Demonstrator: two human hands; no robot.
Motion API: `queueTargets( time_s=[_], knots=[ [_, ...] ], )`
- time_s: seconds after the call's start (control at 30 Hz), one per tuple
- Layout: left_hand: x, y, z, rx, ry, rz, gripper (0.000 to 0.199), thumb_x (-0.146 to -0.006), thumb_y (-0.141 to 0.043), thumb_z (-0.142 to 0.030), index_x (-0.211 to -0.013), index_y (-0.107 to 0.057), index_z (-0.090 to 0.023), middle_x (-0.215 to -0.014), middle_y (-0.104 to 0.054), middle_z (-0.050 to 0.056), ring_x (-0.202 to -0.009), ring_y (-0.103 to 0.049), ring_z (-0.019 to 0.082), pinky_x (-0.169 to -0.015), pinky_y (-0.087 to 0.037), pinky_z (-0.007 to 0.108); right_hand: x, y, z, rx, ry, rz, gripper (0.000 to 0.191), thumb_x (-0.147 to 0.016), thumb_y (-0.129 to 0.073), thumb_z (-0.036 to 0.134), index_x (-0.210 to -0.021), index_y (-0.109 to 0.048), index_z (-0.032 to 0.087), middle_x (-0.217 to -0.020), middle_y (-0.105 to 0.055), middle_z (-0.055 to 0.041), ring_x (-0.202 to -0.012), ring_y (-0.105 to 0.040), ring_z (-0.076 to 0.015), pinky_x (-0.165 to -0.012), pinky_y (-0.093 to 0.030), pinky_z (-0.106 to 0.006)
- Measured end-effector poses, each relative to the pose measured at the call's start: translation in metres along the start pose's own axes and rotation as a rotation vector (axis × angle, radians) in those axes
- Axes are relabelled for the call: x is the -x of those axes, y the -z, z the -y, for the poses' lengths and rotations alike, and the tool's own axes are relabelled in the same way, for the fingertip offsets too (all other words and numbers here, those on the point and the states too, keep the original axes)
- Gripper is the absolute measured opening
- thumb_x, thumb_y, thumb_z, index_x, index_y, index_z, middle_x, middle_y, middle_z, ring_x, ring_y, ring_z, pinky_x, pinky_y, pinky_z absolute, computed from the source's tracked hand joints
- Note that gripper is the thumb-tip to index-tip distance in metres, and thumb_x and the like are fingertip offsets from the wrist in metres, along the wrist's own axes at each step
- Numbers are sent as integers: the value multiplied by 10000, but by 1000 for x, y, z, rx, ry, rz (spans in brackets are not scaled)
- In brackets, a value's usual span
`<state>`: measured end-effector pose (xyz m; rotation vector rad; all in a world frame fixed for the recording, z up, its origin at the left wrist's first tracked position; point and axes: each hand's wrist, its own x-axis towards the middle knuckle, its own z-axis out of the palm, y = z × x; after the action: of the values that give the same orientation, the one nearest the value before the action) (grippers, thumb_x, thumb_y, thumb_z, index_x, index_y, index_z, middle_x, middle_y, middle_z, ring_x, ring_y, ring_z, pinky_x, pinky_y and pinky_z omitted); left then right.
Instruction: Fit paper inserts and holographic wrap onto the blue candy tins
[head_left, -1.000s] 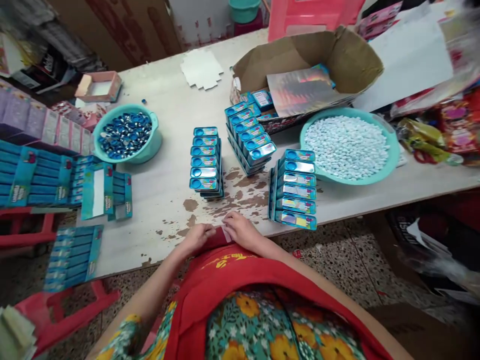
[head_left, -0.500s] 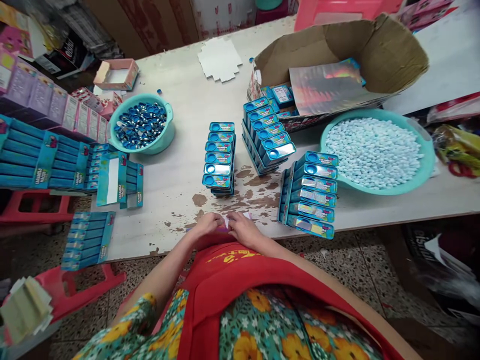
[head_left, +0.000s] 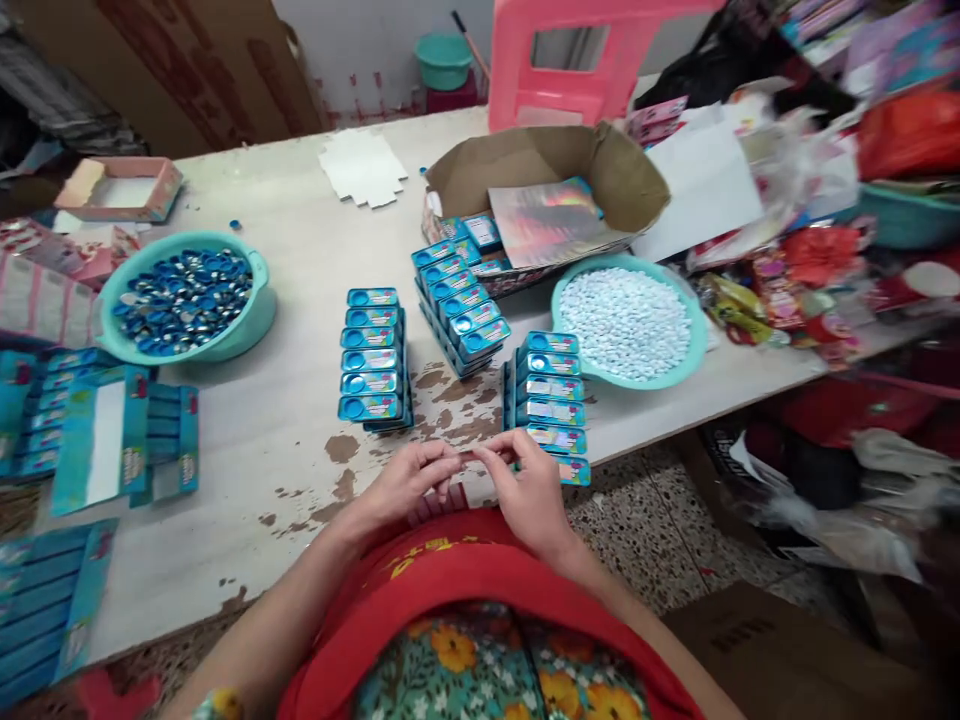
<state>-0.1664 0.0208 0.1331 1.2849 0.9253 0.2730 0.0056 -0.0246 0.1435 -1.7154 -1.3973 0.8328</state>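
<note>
At the table's near edge, my left hand (head_left: 405, 487) and my right hand (head_left: 531, 492) meet at the fingertips, both pinched. Whatever lies between the fingers is too small to make out. Below my left fingers, a pinkish striped piece (head_left: 437, 505) shows partly against the red apron. Just beyond my right hand stands a set of narrow blue cases (head_left: 553, 385), its nearest end partly covered by that hand. Two more stacks of blue cases, a left one (head_left: 369, 360) and a middle one (head_left: 460, 300), stand farther back, apart from my hands.
A turquoise basin (head_left: 259, 315) of blue caps is at left, near blue display boxes (head_left: 105, 440). On the right sits a turquoise basin (head_left: 699, 345) of pale candies. Behind it are an open carton (head_left: 637, 180) and a pink stool (head_left: 517, 60). White card sheets (head_left: 364, 165) lie at the back.
My hands have come up from the pinkish piece at the table edge, and their fingertips now meet in a pinch. The camera view has swung to the right.
</note>
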Motion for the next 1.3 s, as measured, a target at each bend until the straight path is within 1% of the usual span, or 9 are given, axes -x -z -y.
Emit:
queueTargets(
  time_s=[0.17,0.33,0.53,0.67,0.77,0.9,1.03,1.17,1.3],
  knots=[
    [-72,-3,-50,-85,-180,33,271,-895,-391,-378,-1067,-453,-178,-613,-471,-52,-527,-459,95,-521,-376,204,-47,35,-24,75,13,-412,133,-805,-611,325,-770,-617,197,-930,-592,-50,-928,-538,-197,-765,-441,-320],
    [-142,-12,-69,-464,-250,-153,170,-850,-387,-220,-992,-466,-170,-640,-494,-25,-571,-467,119,-585,-369,237,-99,56,-60,198,-6,-487,109,-758,-641,263,-694,-603,182,-960,-598,-68,-996,-524,-222,-950,-359,-424],
    [-177,-32,-49,-523,-164,-333,173,-857,-359,-204,-1006,-443,-178,-693,-533,0,-623,-508,144,-608,-381,257,-122,58,-86,121,-94,-497,114,-690,-652,230,-704,-549,182,-978,-504,-62,-951,-513,-196,-889,-407,-354],
    [-182,-47,-20,-337,12,-306,210,-904,-315,-276,-1074,-386,-175,-589,-494,-42,-470,-476,119,-536,-390,243,-127,59,-102,62,-219,-503,334,-629,-700,292,-878,-509,179,-948,-507,-36,-781,-503,-156,-757,-441,-327],
    [-183,-50,-10,-383,48,-291,202,-910,-316,-285,-1052,-418,-183,-614,-527,-27,-477,-489,117,-532,-388,236,-130,65,-110,15,-241,-449,270,-681,-646,302,-874,-501,180,-864,-544,-20,-737,-514,-151,-720,-444,-319],
    [-159,-31,-10,-611,-50,-243,187,-875,-427,-318,-963,-525,-186,-785,-617,30,-675,-560,152,-631,-397,247,-113,72,-91,48,-101,-547,183,-782,-520,221,-958,-507,172,-957,-555,-65,-823,-548,-174,-743,-461,-349],
    [-79,12,17,-632,5,-24,356,-852,-464,-450,-1060,-579,-186,-978,-650,67,-854,-581,186,-722,-405,247,-62,55,-42,108,196,-627,232,-815,-554,202,-1045,-518,206,-1122,-517,-83,-1065,-492,-211,-845,-449,-366],
    [18,39,79,-753,381,75,394,-700,-652,-425,-1031,-631,-213,-990,-669,59,-883,-584,221,-716,-385,251,-16,-3,-21,-129,286,18,131,-856,-535,192,-981,-562,220,-973,-579,-35,-832,-563,-146,-687,-481,-265],
    [61,38,133,-759,503,-134,268,-851,-434,-356,-847,-645,-191,-781,-660,45,-728,-569,178,-625,-342,243,2,-82,-48,-94,293,506,174,-866,-507,167,-1018,-588,194,-996,-576,-61,-903,-565,-164,-793,-483,-290]
  ],
)
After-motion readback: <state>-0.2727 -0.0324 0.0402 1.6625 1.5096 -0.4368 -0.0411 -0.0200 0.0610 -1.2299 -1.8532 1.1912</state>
